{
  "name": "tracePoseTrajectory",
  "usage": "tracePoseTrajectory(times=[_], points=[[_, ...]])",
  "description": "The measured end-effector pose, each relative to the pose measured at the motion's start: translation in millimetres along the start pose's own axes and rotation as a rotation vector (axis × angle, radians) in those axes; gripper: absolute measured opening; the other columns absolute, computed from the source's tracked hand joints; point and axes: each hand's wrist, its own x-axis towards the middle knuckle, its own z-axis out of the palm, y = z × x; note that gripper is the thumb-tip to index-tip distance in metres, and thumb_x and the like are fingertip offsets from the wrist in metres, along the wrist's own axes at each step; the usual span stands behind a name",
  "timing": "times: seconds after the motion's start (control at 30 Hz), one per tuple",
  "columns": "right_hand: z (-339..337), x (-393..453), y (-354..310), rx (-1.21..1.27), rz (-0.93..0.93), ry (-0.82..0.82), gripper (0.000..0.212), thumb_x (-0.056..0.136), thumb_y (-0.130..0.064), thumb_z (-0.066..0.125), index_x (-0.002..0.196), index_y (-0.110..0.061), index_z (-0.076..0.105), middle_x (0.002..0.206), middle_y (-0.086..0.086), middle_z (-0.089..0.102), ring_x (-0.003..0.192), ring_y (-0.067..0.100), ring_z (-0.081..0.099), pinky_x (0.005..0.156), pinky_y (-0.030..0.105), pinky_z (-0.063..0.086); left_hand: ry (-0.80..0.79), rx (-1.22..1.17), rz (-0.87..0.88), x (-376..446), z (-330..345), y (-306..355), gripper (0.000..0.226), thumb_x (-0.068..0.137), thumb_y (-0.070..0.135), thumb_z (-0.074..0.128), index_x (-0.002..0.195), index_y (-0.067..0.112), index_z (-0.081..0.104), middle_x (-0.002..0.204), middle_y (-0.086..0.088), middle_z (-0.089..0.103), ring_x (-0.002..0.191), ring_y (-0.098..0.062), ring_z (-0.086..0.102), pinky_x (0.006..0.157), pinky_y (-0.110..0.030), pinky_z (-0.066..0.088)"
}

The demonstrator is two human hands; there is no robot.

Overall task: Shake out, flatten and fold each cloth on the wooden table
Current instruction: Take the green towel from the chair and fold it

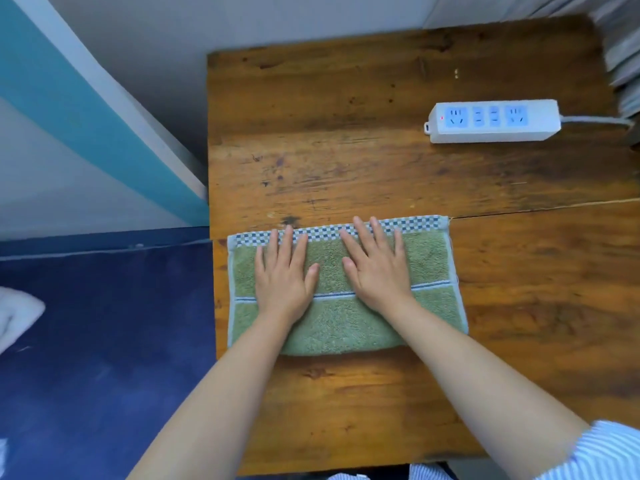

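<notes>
Both palms flat, fingers spread: left hand (284,271) and right hand (375,263) press the towel (429,258) at the table's (346,133) left edge. Uneven pressure now could skew it, maybe off the edge.

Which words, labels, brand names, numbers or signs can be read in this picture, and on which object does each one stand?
No text can be read anywhere in this view.
Power strip: no readable print; only blue socket faces and a small red light near its left end.
Green towel: a checked border and stripes, no lettering.
Wooden table: grain and stains only.
Striped sleeve: stripes, no words.
</notes>
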Motion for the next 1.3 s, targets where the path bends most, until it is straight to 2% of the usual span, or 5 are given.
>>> tracePoseTrajectory(times=[0.37, 0.53, 0.63, 0.83, 1.3], points=[[1.9, -66.8, 28.9, 0.146, 0.107, 0.075, 0.078, 0.077, -0.049, -0.001, 0.145, -0.017, 0.018, 0.155, 0.007, 0.001, 0.140, 0.023, -0.013, 0.110, 0.048, -0.012, 0.063, -0.018, -0.132, -59.7, -1.0, -15.2, 0.073, 0.088, 0.052, 0.015, 0.147, 0.008, 0.020, 0.157, -0.010, 0.010, 0.146, -0.027, 0.003, 0.116, -0.047, 0.000], [32.8, -85.4, -7.3, 0.023, 0.015, 0.003, 0.056, 0.082, -0.039, 0.029, 0.128, -0.019, 0.053, 0.137, 0.010, 0.050, 0.127, 0.033, 0.045, 0.110, 0.053, 0.014, -0.020, -0.045, -0.158, -79.7, 29.3, 15.8, 0.088, 0.072, 0.059, -0.004, 0.149, 0.020, 0.014, 0.158, -0.006, 0.004, 0.146, -0.029, -0.002, 0.116, -0.050, -0.003], [33.0, -89.4, 14.1, 0.015, 0.030, -0.072, 0.063, 0.083, -0.043, 0.013, 0.140, -0.023, 0.031, 0.151, 0.004, 0.025, 0.138, 0.032, 0.028, 0.106, 0.047, -0.003, -0.051, -0.005, -0.224, -89.5, 42.4, 0.7, 0.091, 0.066, 0.064, -0.008, 0.148, 0.030, 0.009, 0.158, -0.002, -0.003, 0.146, -0.028, -0.009, 0.114, -0.052, -0.008], [26.3, -108.8, 68.9, 0.245, 0.297, 0.032, 0.070, 0.084, -0.044, 0.015, 0.144, -0.010, 0.024, 0.154, 0.013, 0.018, 0.142, 0.032, 0.016, 0.115, 0.048, 0.010, -0.049, 0.043, -0.193, -98.2, 32.4, -11.1, 0.095, 0.063, 0.069, -0.006, 0.148, 0.030, 0.012, 0.158, -0.003, -0.002, 0.146, -0.027, -0.008, 0.112, -0.056, -0.008], [-8.5, -69.5, 55.6, 0.631, 0.742, 0.158, 0.073, 0.085, -0.019, 0.063, 0.142, -0.004, 0.020, 0.140, 0.018, 0.033, 0.128, 0.034, 0.037, 0.103, 0.036, 0.034, 0.021, 0.025, 0.037, -39.6, 24.8, 39.5, 0.067, 0.091, 0.058, 0.032, 0.148, 0.031, 0.008, 0.158, 0.003, -0.003, 0.146, -0.021, -0.008, 0.115, -0.049, -0.008]])
